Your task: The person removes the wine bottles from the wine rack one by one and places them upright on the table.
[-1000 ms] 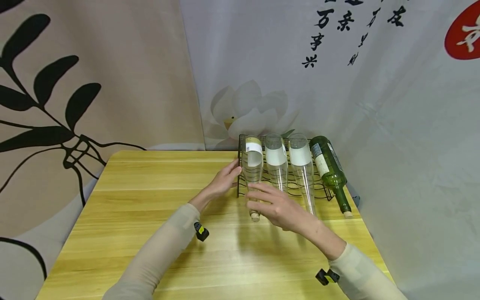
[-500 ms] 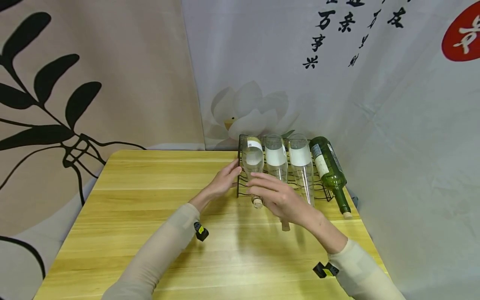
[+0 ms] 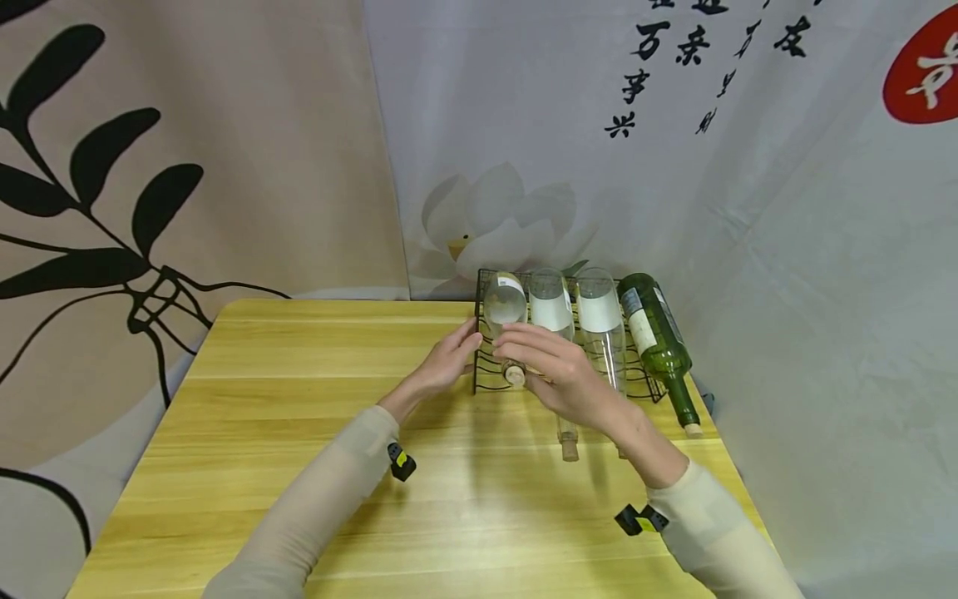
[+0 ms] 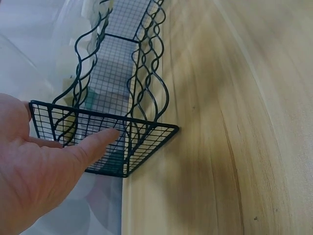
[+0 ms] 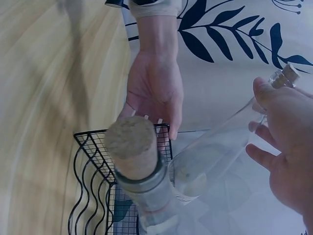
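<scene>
My right hand (image 3: 550,366) holds the neck of the leftmost clear glass bottle (image 3: 505,306), its thumb and fingers round the glass below the cork. In the right wrist view this bottle (image 5: 210,159) slants, its corked end up beside the hand (image 5: 288,142). The bottle's base overlaps the left end of a black wire bottle rack (image 3: 485,378). Along that end panel lies my left hand (image 3: 449,358); the left wrist view shows its thumb (image 4: 100,142) straight across the mesh of the rack (image 4: 151,137). Part of the held neck is hidden behind the right fingers in the head view.
Two more clear bottles (image 3: 550,312) (image 3: 601,314) lie side by side on the rack, corks toward me. A green bottle (image 3: 659,333) lies at its right end. The wooden table (image 3: 337,358) meets a printed cloth backdrop (image 3: 284,150) behind.
The right hand has moved back with the held bottle's neck, and its cork has shifted up toward the rack in view. The left hand has stayed at the rack's end.
</scene>
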Available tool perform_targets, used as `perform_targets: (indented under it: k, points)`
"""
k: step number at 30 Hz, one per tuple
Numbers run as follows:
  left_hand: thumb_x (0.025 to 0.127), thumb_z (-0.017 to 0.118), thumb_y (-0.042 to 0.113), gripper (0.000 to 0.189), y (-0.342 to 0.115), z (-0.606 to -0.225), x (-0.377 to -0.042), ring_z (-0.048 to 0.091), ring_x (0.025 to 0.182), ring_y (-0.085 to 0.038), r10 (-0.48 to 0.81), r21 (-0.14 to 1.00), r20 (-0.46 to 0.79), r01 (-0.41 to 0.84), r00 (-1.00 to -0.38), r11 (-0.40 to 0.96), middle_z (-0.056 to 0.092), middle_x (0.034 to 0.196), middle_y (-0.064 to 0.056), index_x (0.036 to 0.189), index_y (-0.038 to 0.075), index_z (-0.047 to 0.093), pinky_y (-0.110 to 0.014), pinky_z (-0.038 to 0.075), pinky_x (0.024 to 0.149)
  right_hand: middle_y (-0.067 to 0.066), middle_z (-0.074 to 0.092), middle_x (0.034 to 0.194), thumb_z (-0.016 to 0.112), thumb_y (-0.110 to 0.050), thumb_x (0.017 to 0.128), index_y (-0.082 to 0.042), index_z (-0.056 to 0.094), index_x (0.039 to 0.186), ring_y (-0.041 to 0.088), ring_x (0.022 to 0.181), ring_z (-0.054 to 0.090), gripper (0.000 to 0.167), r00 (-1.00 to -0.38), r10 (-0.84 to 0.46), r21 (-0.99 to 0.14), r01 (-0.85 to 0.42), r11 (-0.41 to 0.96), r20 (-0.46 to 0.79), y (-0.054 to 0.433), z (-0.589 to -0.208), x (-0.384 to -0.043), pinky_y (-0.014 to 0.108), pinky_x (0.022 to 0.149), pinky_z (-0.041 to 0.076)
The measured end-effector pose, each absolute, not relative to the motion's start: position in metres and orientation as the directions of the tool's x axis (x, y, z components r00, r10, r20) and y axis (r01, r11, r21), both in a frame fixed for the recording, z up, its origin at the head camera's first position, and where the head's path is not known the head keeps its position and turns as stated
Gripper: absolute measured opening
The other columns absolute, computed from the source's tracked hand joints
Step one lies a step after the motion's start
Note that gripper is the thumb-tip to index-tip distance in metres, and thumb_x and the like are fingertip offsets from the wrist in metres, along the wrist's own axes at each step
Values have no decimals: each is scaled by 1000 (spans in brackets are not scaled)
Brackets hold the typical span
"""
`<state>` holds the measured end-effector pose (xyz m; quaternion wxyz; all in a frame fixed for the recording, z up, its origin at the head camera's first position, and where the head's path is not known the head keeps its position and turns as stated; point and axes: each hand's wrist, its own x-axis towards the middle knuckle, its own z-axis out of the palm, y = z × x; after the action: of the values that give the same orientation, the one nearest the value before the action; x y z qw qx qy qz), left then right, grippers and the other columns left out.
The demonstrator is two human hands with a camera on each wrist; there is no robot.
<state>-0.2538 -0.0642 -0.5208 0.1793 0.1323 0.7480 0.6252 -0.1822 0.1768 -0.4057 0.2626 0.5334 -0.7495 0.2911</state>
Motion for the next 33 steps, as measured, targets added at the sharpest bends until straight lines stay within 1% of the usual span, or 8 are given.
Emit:
perform_targets:
  k: [4, 8, 12, 15, 20, 26, 31, 33]
  points:
    - [124, 37, 47, 73, -65, -519, -253, 33, 172, -43, 432, 984, -100, -24, -897, 177, 17, 191, -16, 184, 14, 11, -64, 50, 128, 24, 80, 133, 67, 31, 80, 6, 77, 129, 47, 126, 75, 56, -311, -636, -174, -947, 270, 707, 175, -402, -186, 35, 132, 50]
    - [123, 38, 48, 73, -64, -519, -254, 33, 172, -42, 428, 984, -102, -27, -898, 178, 18, 191, -15, 184, 16, 12, -63, 51, 127, 24, 80, 133, 65, 32, 81, 6, 76, 129, 47, 126, 75, 56, -328, -622, -198, -942, 270, 711, 172, -396, -189, 32, 133, 48]
    - [123, 39, 47, 72, -64, -519, -254, 34, 172, -42, 422, 983, -108, -34, -900, 179, 20, 190, -16, 184, 18, 12, -62, 52, 127, 24, 80, 132, 63, 33, 81, 7, 76, 129, 46, 127, 75, 57, -341, -609, -209, -937, 279, 716, 171, -391, -192, 31, 133, 47]
    - [124, 38, 46, 71, -64, -519, -255, 34, 172, -41, 424, 984, -117, -47, -898, 173, 20, 190, -15, 184, 19, 12, -64, 50, 128, 24, 81, 132, 65, 33, 80, 7, 76, 128, 47, 126, 75, 56, -346, -601, -213, -935, 283, 720, 170, -388, -195, 30, 133, 47]
    - [124, 39, 48, 72, -65, -519, -255, 35, 172, -40, 434, 983, -126, -55, -892, 173, 21, 190, -15, 184, 21, 11, -66, 47, 130, 24, 81, 131, 69, 31, 80, 8, 76, 128, 45, 126, 76, 54, -368, -598, -230, -927, 297, 712, 169, -382, -200, 28, 131, 49]
    - [124, 39, 46, 71, -65, -517, -254, 35, 172, -41, 431, 981, -132, -56, -893, 185, 21, 190, -15, 184, 20, 12, -66, 48, 129, 24, 81, 133, 74, 28, 80, 6, 76, 130, 43, 127, 77, 55, -397, -602, -256, -916, 309, 692, 167, -378, -202, 30, 128, 52]
    - [124, 39, 42, 69, -65, -516, -253, 35, 171, -42, 429, 983, -128, -56, -894, 176, 20, 190, -19, 184, 18, 13, -65, 49, 129, 24, 80, 134, 76, 26, 79, 6, 76, 132, 43, 128, 76, 57, -421, -598, -280, -905, 319, 682, 166, -376, -205, 31, 127, 53]
    - [125, 38, 39, 68, -65, -517, -254, 35, 172, -43, 431, 984, -122, -52, -894, 171, 19, 189, -21, 184, 17, 12, -66, 49, 128, 25, 80, 135, 79, 24, 80, 6, 75, 133, 43, 129, 76, 56, -426, -597, -281, -903, 325, 679, 166, -376, -206, 34, 127, 55]
